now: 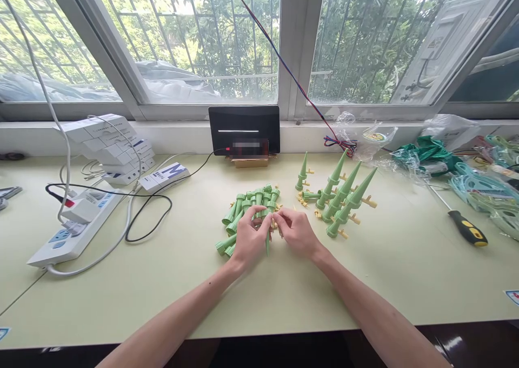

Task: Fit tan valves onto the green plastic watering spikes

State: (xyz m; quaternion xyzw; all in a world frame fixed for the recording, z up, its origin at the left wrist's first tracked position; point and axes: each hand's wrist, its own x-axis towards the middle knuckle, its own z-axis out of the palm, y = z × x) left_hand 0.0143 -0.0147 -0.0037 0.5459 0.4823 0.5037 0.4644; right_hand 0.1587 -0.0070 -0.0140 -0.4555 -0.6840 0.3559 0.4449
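- While the left hand (253, 239) curls closed around a green spike (267, 244), tip down, the right hand (299, 234) pinches a small yellow fitting (274, 223) beside it
- Just beyond the left hand, loose green parts (245, 203) lie heaped, unfitted
- Farther right, several fitted green cones (356, 194) stand upright on the desk (182, 303)

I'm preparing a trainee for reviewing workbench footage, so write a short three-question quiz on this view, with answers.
1. Multiple choice: what stands at the back of the table?
A) a desk lamp
B) a tablet
C) a kettle
2. True or false: the screwdriver lies to the right of both the left hand and the right hand.
3. Fill in: seen from the person's seat, the pile of green tubes lies to the ____ of the green spikes with yellow valves.

Key: 1: B; 2: true; 3: left
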